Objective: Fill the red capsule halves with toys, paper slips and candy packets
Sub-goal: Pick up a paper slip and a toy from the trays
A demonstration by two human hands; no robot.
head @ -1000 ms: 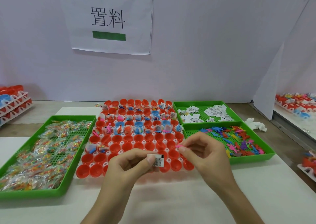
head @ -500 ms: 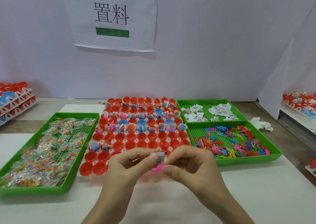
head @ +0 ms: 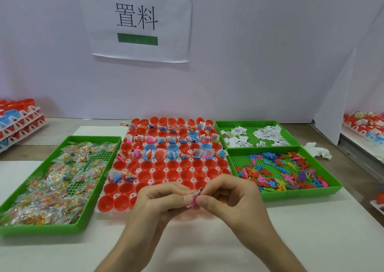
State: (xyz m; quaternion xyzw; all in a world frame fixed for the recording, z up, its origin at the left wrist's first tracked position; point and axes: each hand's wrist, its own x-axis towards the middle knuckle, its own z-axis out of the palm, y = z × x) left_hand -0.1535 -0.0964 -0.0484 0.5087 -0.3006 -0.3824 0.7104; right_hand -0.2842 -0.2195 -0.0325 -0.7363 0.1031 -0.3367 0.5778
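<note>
Right up close, the left hand and right hand meet, fingertips curled in tight. Between them they pinch a tiny pink rubbery toy and a white slip with black print, too small to read. Just past the fingers sit glossy red capsule halves in a white grid, and the far rows hold toys and slips. Left of the fingers are crinkly clear packets in a green perforated tray. To the right there's a flat colourful toy heap, with a slip pile beyond it. The wall sign reads 置料 over a green bar.
</note>
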